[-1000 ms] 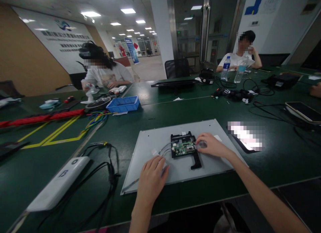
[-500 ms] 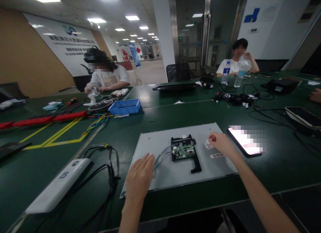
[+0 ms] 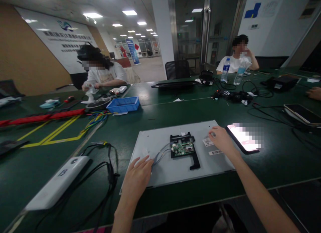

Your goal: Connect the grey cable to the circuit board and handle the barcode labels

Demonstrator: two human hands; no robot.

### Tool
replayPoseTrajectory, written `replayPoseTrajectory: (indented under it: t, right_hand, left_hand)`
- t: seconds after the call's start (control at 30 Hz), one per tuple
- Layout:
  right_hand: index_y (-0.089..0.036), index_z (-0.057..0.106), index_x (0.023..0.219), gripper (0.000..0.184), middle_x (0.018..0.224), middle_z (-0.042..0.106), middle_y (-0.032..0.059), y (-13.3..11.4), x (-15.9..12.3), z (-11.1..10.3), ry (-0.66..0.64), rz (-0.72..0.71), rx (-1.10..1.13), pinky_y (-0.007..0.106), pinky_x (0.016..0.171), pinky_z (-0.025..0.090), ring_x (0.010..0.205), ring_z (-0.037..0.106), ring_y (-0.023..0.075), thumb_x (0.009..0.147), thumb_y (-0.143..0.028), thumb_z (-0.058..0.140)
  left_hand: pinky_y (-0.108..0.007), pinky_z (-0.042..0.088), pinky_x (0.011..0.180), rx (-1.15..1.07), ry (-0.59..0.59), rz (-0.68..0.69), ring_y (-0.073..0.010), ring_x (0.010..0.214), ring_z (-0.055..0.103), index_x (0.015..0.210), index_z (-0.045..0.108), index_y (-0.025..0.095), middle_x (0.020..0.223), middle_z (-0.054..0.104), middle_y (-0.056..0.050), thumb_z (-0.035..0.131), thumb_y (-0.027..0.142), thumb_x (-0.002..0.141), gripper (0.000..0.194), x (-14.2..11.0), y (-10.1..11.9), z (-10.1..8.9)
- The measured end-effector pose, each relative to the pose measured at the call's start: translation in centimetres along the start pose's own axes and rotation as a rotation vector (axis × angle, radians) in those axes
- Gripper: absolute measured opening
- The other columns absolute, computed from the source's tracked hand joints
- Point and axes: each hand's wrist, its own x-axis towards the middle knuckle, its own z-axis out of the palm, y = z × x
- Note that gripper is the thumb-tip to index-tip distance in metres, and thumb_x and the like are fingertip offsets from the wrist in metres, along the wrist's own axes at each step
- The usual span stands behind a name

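A flat pale-grey panel [image 3: 160, 174] lies on the table in front of me. On its middle sits a black plastic bracket [image 3: 195, 163] carrying a green circuit board [image 3: 181, 149]. Grey wires [image 3: 162, 152] run from the board toward my left hand [image 3: 137, 176], whose fingers are spread over the panel's left part; whether they touch the wires I cannot tell. My right hand [image 3: 222, 139] is closed, fingertips together above a white label [image 3: 207, 142] near the panel's right edge. Anything held in that pinch is hidden. A barcode sticker [image 3: 215, 152] lies just below it.
A lit phone [image 3: 242, 139] lies right of the panel. To the left are a white elongated device [image 3: 59, 182] and black cables [image 3: 111, 171]. A blue bin [image 3: 123, 104] and bottles [image 3: 225, 71] stand farther back. Two people sit across the table; another hand [image 3: 314, 93] shows at right.
My left hand has shifted slightly left and its fingers have spread apart. My right hand stays near the label, still closed. The view has moved a little.
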Motion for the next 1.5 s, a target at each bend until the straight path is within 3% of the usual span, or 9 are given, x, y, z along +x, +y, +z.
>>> replayPoseTrajectory:
  t: [0.17, 0.27, 0.43, 0.53, 0.63, 0.9, 1.13, 1.33, 1.5]
  right_hand:
    - [-0.018, 0.066, 0.090, 0.019, 0.112, 0.057, 0.0107, -0.6, 0.2, 0.5, 0.047, -0.057, 0.054, 0.040, 0.095, 0.038, 0.107, 0.051, 0.0244, 0.082, -0.025, 0.049]
    - [-0.019, 0.064, 0.092, 0.019, 0.110, 0.058, 0.0102, -1.5, 0.1, 0.6, 0.057, -0.099, 0.105, 0.040, 0.096, 0.038, 0.106, 0.052, 0.0235, 0.082, -0.024, 0.049]
    - [-0.019, 0.063, 0.096, 0.019, 0.110, 0.058, 0.0095, -3.0, -0.2, 0.4, 0.063, -0.151, 0.170, 0.040, 0.096, 0.040, 0.107, 0.051, 0.0230, 0.084, -0.023, 0.049]
    - [-0.019, 0.063, 0.097, 0.019, 0.111, 0.058, 0.0090, -3.1, -0.3, 0.3, 0.067, -0.163, 0.192, 0.041, 0.096, 0.040, 0.107, 0.051, 0.0228, 0.084, -0.024, 0.049]
    - [-0.020, 0.063, 0.096, 0.018, 0.109, 0.059, 0.0085, -2.7, -0.2, 0.4, 0.077, -0.163, 0.206, 0.042, 0.095, 0.041, 0.105, 0.052, 0.0227, 0.083, -0.024, 0.050]
    - [-0.022, 0.050, 0.126, 0.040, 0.122, 0.056, 0.0070, -5.3, 0.4, 0.0, 0.038, -0.271, 0.248, 0.039, 0.099, 0.039, 0.114, 0.049, 0.0207, 0.086, -0.022, 0.048]
    - [-0.018, 0.062, 0.112, 0.031, 0.114, 0.063, 0.0080, -8.6, 3.8, 1.8, -0.133, -0.457, 0.109, 0.036, 0.097, 0.039, 0.108, 0.053, 0.0213, 0.082, -0.018, 0.054]
    - [-0.019, 0.068, 0.096, 0.022, 0.100, 0.068, 0.0077, -10.1, 5.1, 3.3, -0.247, -0.341, -0.011, 0.030, 0.087, 0.042, 0.098, 0.059, 0.0216, 0.082, -0.015, 0.053]
    - [-0.021, 0.069, 0.092, 0.022, 0.099, 0.068, 0.0075, -10.4, 5.1, 2.9, -0.234, -0.265, -0.033, 0.028, 0.083, 0.043, 0.095, 0.060, 0.0215, 0.087, -0.018, 0.048]
  left_hand:
    - [-0.045, 0.034, 0.101, -0.007, 0.032, -0.098, -0.0235, 0.109, 0.059, 0.099, 0.064, 0.019, 0.109, 0.067, -0.009, 0.041, 0.020, 0.088, 0.025, 0.2, 0.1, 0.1]
    - [-0.044, 0.036, 0.100, -0.075, 0.073, -0.160, -0.0233, 0.110, 0.057, 0.099, 0.063, 0.020, 0.109, 0.067, -0.007, 0.041, 0.023, 0.089, 0.024, 1.7, 1.0, -0.3]
    - [-0.035, 0.044, 0.093, -0.260, 0.044, -0.223, -0.0205, 0.106, 0.058, 0.120, 0.052, 0.018, 0.117, 0.062, -0.007, 0.040, 0.024, 0.089, 0.033, 7.8, 4.4, -0.9]
    - [-0.033, 0.044, 0.093, -0.273, 0.034, -0.225, -0.0204, 0.106, 0.057, 0.115, 0.054, 0.017, 0.117, 0.061, -0.007, 0.042, 0.021, 0.088, 0.030, 11.8, 6.1, 0.0]
    - [-0.034, 0.042, 0.094, -0.233, 0.021, -0.251, -0.0217, 0.105, 0.057, 0.110, 0.057, 0.016, 0.114, 0.062, -0.009, 0.044, 0.017, 0.086, 0.027, 13.7, 6.6, 1.8]
    - [-0.034, 0.041, 0.093, -0.280, 0.035, -0.256, -0.0227, 0.113, 0.051, 0.128, 0.042, 0.016, 0.124, 0.053, -0.012, 0.046, 0.026, 0.087, 0.042, 12.6, 5.5, 4.4]
    - [-0.032, 0.041, 0.089, -0.239, -0.036, -0.306, -0.0218, 0.104, 0.056, 0.119, 0.050, 0.017, 0.113, 0.059, -0.010, 0.045, 0.022, 0.087, 0.033, 12.5, 6.0, 4.5]
    - [-0.034, 0.043, 0.084, -0.224, -0.051, -0.345, -0.0234, 0.100, 0.058, 0.126, 0.043, 0.015, 0.111, 0.059, -0.013, 0.043, 0.024, 0.088, 0.039, 12.4, 6.3, 4.1]
    - [-0.034, 0.043, 0.084, -0.217, -0.060, -0.337, -0.0237, 0.101, 0.057, 0.125, 0.044, 0.015, 0.111, 0.059, -0.013, 0.043, 0.023, 0.088, 0.038, 12.4, 6.2, 4.2]
